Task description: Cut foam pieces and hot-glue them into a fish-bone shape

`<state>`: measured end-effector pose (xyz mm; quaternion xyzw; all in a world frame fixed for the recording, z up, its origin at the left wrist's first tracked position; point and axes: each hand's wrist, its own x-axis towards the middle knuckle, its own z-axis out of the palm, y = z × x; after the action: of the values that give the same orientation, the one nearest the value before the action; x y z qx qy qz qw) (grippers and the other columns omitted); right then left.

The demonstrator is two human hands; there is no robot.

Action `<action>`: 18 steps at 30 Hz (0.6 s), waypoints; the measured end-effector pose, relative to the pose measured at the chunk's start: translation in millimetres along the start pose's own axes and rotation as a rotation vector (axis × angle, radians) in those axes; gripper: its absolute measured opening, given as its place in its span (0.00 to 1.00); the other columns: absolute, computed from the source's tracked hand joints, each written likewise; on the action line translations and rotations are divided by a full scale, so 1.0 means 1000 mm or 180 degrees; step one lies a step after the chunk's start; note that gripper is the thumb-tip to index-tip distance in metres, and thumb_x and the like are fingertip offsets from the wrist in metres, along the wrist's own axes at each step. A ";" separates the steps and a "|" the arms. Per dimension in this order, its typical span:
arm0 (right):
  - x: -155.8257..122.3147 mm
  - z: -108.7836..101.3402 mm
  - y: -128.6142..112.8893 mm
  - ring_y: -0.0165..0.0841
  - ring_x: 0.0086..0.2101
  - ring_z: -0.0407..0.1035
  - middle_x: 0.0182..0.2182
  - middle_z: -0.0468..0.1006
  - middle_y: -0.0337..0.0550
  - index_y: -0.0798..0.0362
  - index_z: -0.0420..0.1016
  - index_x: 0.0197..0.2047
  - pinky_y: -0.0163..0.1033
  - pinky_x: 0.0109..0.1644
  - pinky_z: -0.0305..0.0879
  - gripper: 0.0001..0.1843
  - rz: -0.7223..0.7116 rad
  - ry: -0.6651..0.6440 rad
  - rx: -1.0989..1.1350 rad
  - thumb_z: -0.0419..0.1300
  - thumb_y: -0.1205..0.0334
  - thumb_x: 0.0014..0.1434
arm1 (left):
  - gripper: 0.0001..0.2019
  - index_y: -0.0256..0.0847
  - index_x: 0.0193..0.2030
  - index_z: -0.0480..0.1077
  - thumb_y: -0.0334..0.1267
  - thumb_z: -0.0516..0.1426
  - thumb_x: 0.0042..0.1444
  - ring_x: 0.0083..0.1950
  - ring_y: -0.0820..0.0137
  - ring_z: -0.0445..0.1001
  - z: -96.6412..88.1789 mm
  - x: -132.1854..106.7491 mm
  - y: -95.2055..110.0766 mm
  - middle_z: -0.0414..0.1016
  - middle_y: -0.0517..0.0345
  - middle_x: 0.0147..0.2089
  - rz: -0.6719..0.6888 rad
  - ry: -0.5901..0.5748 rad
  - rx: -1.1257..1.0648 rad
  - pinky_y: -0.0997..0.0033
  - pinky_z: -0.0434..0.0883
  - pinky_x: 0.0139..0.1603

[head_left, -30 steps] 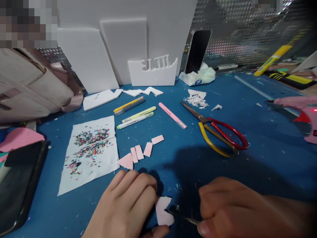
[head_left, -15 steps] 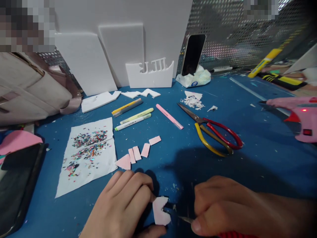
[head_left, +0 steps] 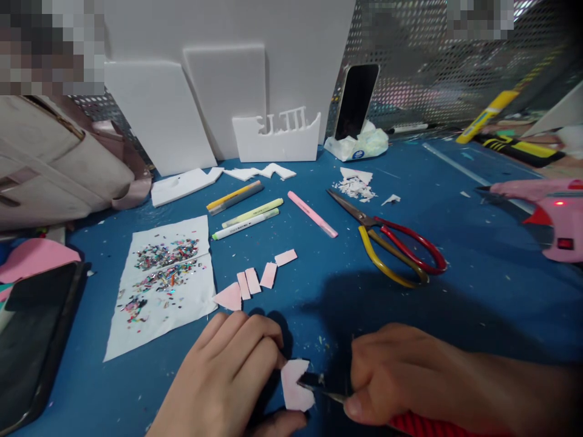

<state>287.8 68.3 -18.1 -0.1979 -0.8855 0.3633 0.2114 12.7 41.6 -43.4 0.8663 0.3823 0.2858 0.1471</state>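
A small pale pink foam piece [head_left: 294, 391] with a notch in its right side lies on the blue tabletop. My left hand [head_left: 234, 379] pinches it by its left edge, thumb below and fingers above. In my right hand [head_left: 392, 373] is a craft knife [head_left: 421, 423] with a red ribbed handle, its thin blade pointing left. The blade's tip reaches the notch of the piece; whether it touches the foam I cannot tell. Beyond my left hand lie several cut pink foam pieces [head_left: 252, 281], a triangle and small rectangles.
Scissors [head_left: 364, 220] with red and yellow handles lie ahead of my right hand. A pink glue gun [head_left: 565, 212] with a lit red light is far right. At left are paper with glitter [head_left: 182, 303] and a dark phone [head_left: 40, 340]. Markers [head_left: 312, 213] and white foam boards [head_left: 155, 115] are farther back.
My right hand has moved slightly left with the craft knife, bringing the blade to the notch. More of the red handle shows. My left hand still holds the foam piece in place.
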 end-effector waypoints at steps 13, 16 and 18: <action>-0.003 -0.006 -0.001 0.33 0.43 0.75 0.40 0.79 0.45 0.51 0.65 0.54 0.38 0.50 0.69 0.13 -0.0142 -0.0131 -0.0037 0.54 0.67 0.67 | 0.13 0.42 0.41 0.64 0.47 0.62 0.62 0.39 0.66 0.68 -0.011 -0.009 0.000 0.72 0.57 0.44 -0.0116 -0.0247 0.0174 0.64 0.64 0.40; 0.000 -0.004 0.000 0.33 0.40 0.75 0.38 0.79 0.45 0.52 0.64 0.54 0.37 0.47 0.69 0.10 -0.0225 0.0049 0.0140 0.52 0.63 0.71 | 0.15 0.43 0.41 0.63 0.47 0.64 0.61 0.41 0.66 0.69 -0.015 -0.009 0.003 0.73 0.58 0.45 -0.0281 -0.0382 0.0356 0.64 0.64 0.43; 0.001 -0.003 0.000 0.32 0.38 0.74 0.37 0.79 0.44 0.51 0.64 0.53 0.36 0.46 0.69 0.09 -0.0213 0.0141 0.0198 0.52 0.60 0.72 | 0.16 0.43 0.40 0.63 0.49 0.64 0.61 0.41 0.66 0.69 -0.016 -0.008 0.004 0.73 0.58 0.44 -0.0208 -0.0331 0.0332 0.65 0.64 0.42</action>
<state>288.2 71.0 -16.3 -0.1694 -0.8750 0.3789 0.2490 1.2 33.8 -31.9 0.8735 0.4166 0.2152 0.1306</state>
